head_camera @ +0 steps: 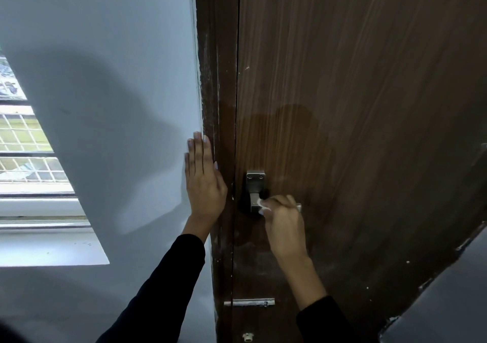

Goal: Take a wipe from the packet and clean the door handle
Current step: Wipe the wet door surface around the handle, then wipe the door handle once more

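Wipe (261, 203) is the thing to watch: small white scrap, bunched in the right hand (283, 220), only a corner showing past the fingertips. I read it as thin, soft and damp, so no stiffness at all; it goes wherever the fingers push it and would tear or ball up under hard rubbing. Best hold in my view is what I see, pinched between thumb and fingers with the pad pressed flat to the metal.

Door handle (254, 205) sits right under that hand: brushed metal lever, mostly covered, its far tip poking out right of the knuckles. Looks rigid, smooth and likely slick when wet; the lever may dip if pushed down. Backplate (255, 179) with two screws is directly above the handle, bare.

Right hand is closed around the wipe and resting on the lever. I can't tell how firmly it grips the lever itself.

Left hand (204, 182) is left of the handle, flat and open, fingers together, palm on the door frame (218, 121) where it meets the pale wall (118, 79). Holds nothing, seems to be bracing.

Door (355, 105), dark wood grain, spreads right of the handle. Slide bolt (250, 302) lies below the handle. Window (29, 145) is far left. Packet not in view.
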A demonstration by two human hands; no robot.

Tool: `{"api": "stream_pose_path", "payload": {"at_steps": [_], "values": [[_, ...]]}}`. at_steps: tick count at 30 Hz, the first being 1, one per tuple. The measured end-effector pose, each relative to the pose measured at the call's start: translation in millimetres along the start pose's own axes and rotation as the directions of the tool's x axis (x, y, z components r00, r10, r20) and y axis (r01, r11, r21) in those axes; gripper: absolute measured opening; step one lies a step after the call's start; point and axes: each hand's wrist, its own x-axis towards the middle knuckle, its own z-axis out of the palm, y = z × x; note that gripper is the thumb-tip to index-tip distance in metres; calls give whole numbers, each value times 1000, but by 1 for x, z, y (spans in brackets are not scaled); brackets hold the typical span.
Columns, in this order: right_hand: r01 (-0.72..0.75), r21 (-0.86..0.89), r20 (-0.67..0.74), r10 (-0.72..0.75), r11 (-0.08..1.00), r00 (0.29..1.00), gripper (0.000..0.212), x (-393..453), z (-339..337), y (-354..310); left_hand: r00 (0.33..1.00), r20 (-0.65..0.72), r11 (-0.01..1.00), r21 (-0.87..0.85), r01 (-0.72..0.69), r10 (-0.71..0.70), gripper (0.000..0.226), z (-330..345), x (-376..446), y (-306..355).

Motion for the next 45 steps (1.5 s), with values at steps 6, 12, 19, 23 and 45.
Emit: {"api": "stream_pose_path", "payload": {"at_steps": [6,12,19,23,45], "values": [[-73,77,-151,84,994,985,25,-8,1,9,997,50,992,-112,61,-56,56,-8,-1,9],[63,-12,-204,-64,998,977,24,-12,12,13,994,80,992,-102,77,-69,55,-13,-3,9],[-262,633,-376,585,729,718,14,-26,31,23,993,96,991,-109,73,-63,53,-14,-3,8],[-294,956,159,846,-3,508,25,-20,53,-3,994,100,991,-116,62,-50,52,-15,-3,6],[-755,645,718,432,-119,545,12,-66,160,-121,738,351,810,126,572,-576,31,-152,-190,-146]]}}
